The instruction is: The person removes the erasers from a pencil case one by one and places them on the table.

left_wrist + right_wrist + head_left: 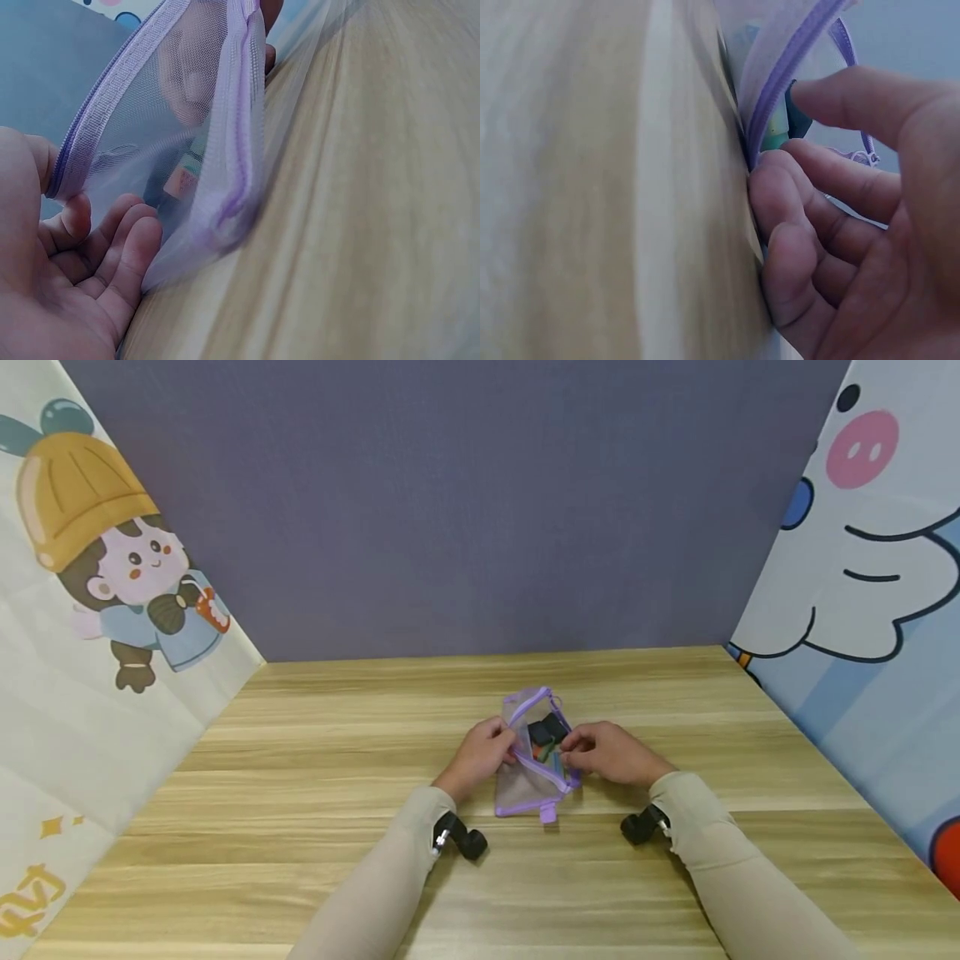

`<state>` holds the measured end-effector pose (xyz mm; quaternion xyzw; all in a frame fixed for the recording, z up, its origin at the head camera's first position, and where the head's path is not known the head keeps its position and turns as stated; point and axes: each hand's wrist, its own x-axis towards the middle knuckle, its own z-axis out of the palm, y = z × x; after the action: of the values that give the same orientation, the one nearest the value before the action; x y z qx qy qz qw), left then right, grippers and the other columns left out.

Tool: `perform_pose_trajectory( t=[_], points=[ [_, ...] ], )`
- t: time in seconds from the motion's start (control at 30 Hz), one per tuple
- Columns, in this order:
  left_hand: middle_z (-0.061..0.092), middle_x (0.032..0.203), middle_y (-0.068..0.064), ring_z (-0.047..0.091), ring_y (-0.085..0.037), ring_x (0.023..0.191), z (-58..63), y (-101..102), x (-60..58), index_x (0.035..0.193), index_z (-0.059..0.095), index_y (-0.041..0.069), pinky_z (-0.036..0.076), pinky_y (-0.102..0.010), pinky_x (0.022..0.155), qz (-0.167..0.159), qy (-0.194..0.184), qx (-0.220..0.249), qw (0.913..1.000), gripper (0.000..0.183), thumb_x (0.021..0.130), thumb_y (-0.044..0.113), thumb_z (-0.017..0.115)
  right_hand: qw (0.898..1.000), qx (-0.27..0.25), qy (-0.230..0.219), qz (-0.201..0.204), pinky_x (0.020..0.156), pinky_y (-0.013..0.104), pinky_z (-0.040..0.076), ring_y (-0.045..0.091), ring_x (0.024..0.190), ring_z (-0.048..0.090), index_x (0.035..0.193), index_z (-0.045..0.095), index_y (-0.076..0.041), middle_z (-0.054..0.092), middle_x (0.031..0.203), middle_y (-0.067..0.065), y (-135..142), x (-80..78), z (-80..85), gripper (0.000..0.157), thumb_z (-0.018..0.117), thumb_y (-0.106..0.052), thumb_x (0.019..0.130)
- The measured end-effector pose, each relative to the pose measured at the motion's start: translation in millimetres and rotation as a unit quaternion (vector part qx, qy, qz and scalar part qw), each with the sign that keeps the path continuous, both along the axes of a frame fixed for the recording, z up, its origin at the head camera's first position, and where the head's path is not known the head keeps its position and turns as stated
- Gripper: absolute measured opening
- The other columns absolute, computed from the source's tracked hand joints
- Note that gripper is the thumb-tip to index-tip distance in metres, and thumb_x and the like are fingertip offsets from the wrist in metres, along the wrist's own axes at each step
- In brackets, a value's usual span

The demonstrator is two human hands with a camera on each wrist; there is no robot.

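A mesh pouch [522, 789] with purple zipper trim lies on the table, its mouth spread apart. My left hand [483, 750] pinches the left zipper edge between thumb and index finger, while its other fingers curl loosely against the mesh. Over the pouch's right edge is my right hand [611, 753], fingers loosely bent and fingertips right at the trim; its thumb stands apart from the index finger. Inside the pouch are dark blocky items [548, 729], a small green piece [547, 750] and an orange-red piece [180, 182], the last seen through mesh in the left wrist view.
The wood-grain table [337, 793] stretches out on both sides of the pouch. A grey-blue panel [480, 510] rises at its back edge. Cartoon-printed sheets flank it at left [112, 710] and right [862, 610].
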<state>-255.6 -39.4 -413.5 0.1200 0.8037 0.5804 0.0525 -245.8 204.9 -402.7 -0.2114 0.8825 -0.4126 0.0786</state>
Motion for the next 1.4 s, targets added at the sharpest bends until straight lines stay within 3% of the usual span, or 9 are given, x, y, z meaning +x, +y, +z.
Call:
perform_pose_trajectory(
  t=[0.5,0.83,1.0,1.4],
  points=[
    [0.07,0.091,-0.007,0.066,-0.019,0.075,-2.8,-2,-2.5,0.084,0.058,0.006,0.055,-0.031,0.065,-0.006,-0.003,-0.005,1.0,0.017,0.095,0.017,0.053,0.999,0.027,0.004,0.025,0.072,0.034,0.049,0.016,0.082,0.058,0.114,0.072,-0.004,0.071,0.095,-0.001,0,0.8,-0.7,0.029,0.072,-0.023,0.092],
    [0.07,0.09,-0.007,0.066,-0.017,0.073,-1.2,-1,-0.5,0.084,0.058,0.005,0.055,-0.03,0.064,-0.003,0.001,-0.008,1.0,0.017,0.096,0.016,0.053,1.0,0.016,-0.022,0.012,0.071,0.036,0.048,0.019,0.082,0.058,0.105,0.072,-0.01,0.069,0.092,-0.002,4,4.0,1.7,0.023,0.075,-0.027,0.089],
    [0.071,0.091,-0.007,0.066,-0.018,0.073,-1.3,0,-0.3,0.084,0.058,0.005,0.055,-0.03,0.065,-0.002,0.001,-0.011,0.9999,0.017,0.096,0.016,0.053,0.999,0.016,-0.025,0.011,0.064,0.034,0.047,0.019,0.076,0.055,0.099,0.071,-0.011,0.067,0.089,0.0,7,4.4,3.7,0.02,0.075,-0.028,0.09],
    [0.071,0.09,-0.006,0.066,-0.018,0.074,-1.6,-2,-0.7,0.084,0.059,0.005,0.055,-0.031,0.067,-0.007,0.005,-0.006,0.9999,0.015,0.095,0.015,0.054,1.0,0.014,-0.009,0.026,0.059,0.03,0.049,0.017,0.069,0.055,0.1,0.07,-0.008,0.063,0.081,0.004,8,4.3,5.0,0.016,0.062,-0.022,0.1]
  ],
)
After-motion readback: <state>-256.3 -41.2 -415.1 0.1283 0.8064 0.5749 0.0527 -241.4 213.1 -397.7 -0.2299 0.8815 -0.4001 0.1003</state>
